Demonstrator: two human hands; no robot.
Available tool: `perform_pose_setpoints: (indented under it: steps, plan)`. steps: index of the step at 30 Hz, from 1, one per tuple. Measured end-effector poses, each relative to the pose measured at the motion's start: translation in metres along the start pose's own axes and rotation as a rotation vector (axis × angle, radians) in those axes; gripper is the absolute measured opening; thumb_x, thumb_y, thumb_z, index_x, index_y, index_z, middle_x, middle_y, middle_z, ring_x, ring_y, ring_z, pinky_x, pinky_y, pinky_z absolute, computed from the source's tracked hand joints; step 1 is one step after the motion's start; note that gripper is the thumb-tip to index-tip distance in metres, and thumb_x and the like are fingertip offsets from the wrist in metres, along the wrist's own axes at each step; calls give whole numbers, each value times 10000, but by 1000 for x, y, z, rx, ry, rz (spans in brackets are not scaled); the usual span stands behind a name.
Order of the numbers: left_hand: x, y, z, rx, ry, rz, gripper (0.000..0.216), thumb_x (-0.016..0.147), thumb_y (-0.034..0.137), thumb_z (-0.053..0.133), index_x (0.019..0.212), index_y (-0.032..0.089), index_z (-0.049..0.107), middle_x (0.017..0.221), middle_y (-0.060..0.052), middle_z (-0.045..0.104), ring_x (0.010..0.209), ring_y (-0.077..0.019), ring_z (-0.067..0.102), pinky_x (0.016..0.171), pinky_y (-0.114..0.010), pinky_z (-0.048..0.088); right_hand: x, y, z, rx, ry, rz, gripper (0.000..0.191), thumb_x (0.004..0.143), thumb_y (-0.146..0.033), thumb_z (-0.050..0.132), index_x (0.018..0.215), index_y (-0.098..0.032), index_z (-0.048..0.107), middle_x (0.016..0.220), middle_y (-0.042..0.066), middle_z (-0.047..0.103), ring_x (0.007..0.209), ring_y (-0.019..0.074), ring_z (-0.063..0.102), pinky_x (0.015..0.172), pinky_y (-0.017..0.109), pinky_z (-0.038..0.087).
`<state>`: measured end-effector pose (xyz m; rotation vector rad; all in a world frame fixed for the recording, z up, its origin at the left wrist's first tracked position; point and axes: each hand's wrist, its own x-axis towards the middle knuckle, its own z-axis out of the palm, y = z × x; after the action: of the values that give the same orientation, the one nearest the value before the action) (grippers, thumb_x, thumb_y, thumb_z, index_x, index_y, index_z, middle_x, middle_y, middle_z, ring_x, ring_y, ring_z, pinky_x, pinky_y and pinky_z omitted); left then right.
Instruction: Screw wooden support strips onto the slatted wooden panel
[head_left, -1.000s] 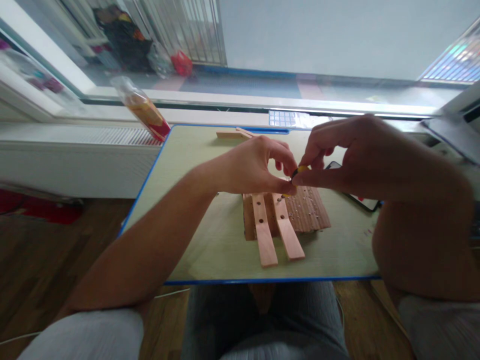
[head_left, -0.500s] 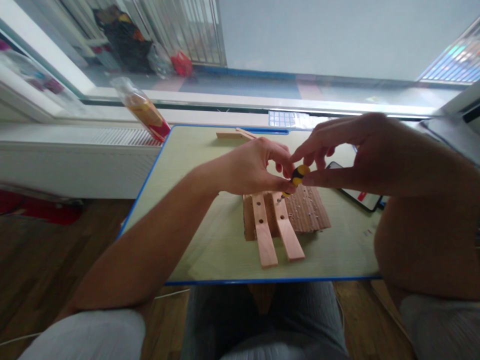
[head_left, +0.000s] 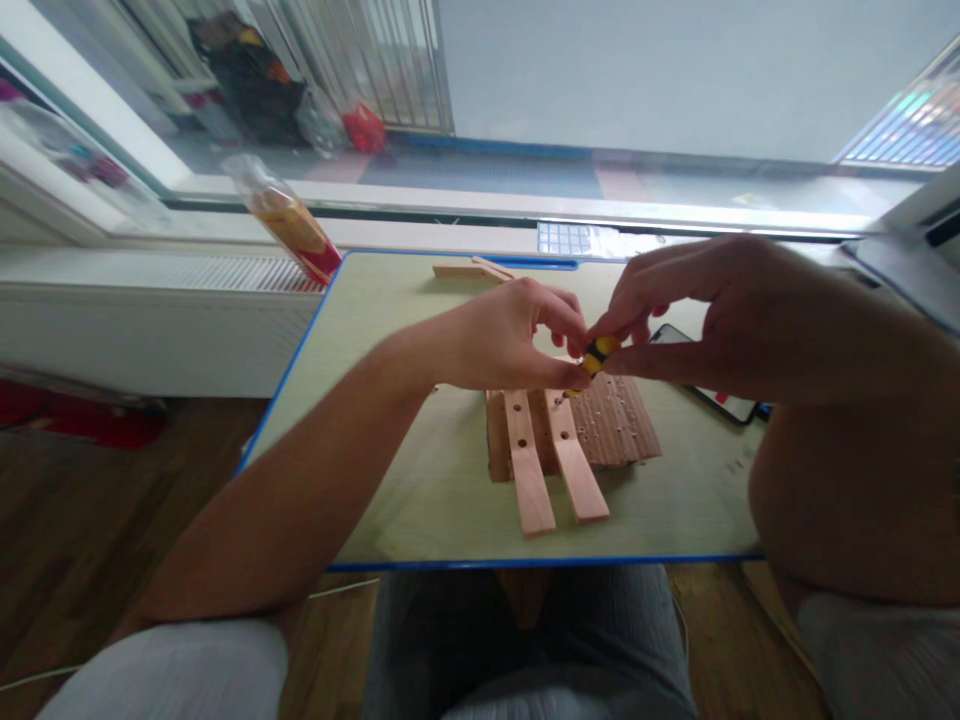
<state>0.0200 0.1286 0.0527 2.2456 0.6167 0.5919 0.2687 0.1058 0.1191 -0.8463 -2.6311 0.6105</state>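
Observation:
A perforated wooden board (head_left: 619, 425) lies on the pale green table (head_left: 390, 400) with two wooden slats (head_left: 525, 465) laid across it, their ends jutting toward me. My right hand (head_left: 720, 320) pinches the yellow and black handle of a small screwdriver (head_left: 596, 355), its tip down on the right slat (head_left: 574, 455). My left hand (head_left: 510, 335) is curled, thumb and fingers pinched near the screwdriver's tip at the top of the slat. What those fingers hold is hidden.
A phone (head_left: 705, 385) lies right of the board, partly under my right arm. More wooden strips (head_left: 469, 268) rest at the table's far edge. A plastic bag with a red end (head_left: 289, 220) leans on the window ledge at left.
My right hand's fingers have shifted on the screwdriver handle, spreading half a second ago and now closing again, as in turning it. The left hand and the slats have stayed put.

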Motion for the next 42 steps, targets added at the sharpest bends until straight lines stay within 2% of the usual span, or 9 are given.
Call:
perform_pose_setpoints:
  steps: [6, 13, 21, 31, 34, 38, 40, 42]
  plan:
    - [1, -3, 1, 28, 49, 23, 158, 828, 301, 910, 929, 202, 840, 970, -47, 801, 927, -199, 692, 870, -343, 518, 0, 1, 4, -62, 48, 11, 280, 955, -506, 777, 923, -231, 815, 825, -1, 767, 720, 156, 648, 674, 331, 466]
    - [1, -2, 2, 42, 69, 22, 169, 810, 295, 920, 935, 204, 852, 942, -42, 799, 901, -194, 682, 835, -349, 514, 1, 2, 10, -144, 109, 53, 246, 879, -454, 825, 798, -231, 758, 742, -11, 709, 650, 148, 580, 625, 326, 383]
    - [1, -1, 4, 37, 71, 12, 174, 813, 329, 919, 923, 212, 852, 918, -40, 780, 895, -199, 674, 824, -341, 516, 4, -2, 13, -181, 122, 108, 454, 919, -650, 758, 730, -241, 697, 690, -7, 631, 629, 148, 507, 639, 344, 317]
    - [2, -4, 5, 49, 87, 29, 152, 818, 304, 911, 913, 203, 848, 891, -36, 757, 875, -186, 662, 820, -338, 508, 7, 2, 15, -196, 120, 98, 410, 881, -554, 812, 691, -230, 647, 643, -29, 581, 600, 129, 445, 609, 341, 274]
    - [1, -5, 5, 42, 78, 42, 130, 827, 282, 906, 916, 203, 853, 893, -37, 769, 873, -187, 668, 826, -341, 515, 5, 3, 12, -173, 95, 108, 395, 900, -596, 800, 760, -231, 742, 679, -20, 648, 604, 134, 504, 605, 335, 319]
    - [1, -6, 4, 8, 62, 39, 125, 833, 289, 904, 926, 218, 858, 958, -53, 796, 934, -215, 706, 882, -363, 543, 0, 1, 4, -4, 35, 60, 299, 936, -519, 819, 1086, -261, 846, 984, 26, 823, 812, 193, 709, 710, 345, 490]
    - [1, -6, 4, -2, 65, 39, 136, 827, 290, 910, 936, 223, 863, 967, -57, 803, 954, -228, 723, 907, -375, 555, -1, 0, 2, 41, -7, 19, 285, 947, -477, 813, 1118, -253, 850, 1061, 40, 843, 882, 206, 737, 775, 351, 526]
    - [1, -6, 4, -2, 66, 37, 133, 829, 295, 907, 937, 231, 866, 965, -56, 809, 950, -232, 732, 927, -386, 565, -1, -1, 1, 20, -20, 9, 241, 945, -437, 802, 1072, -240, 858, 1001, 32, 844, 831, 193, 730, 747, 343, 517]
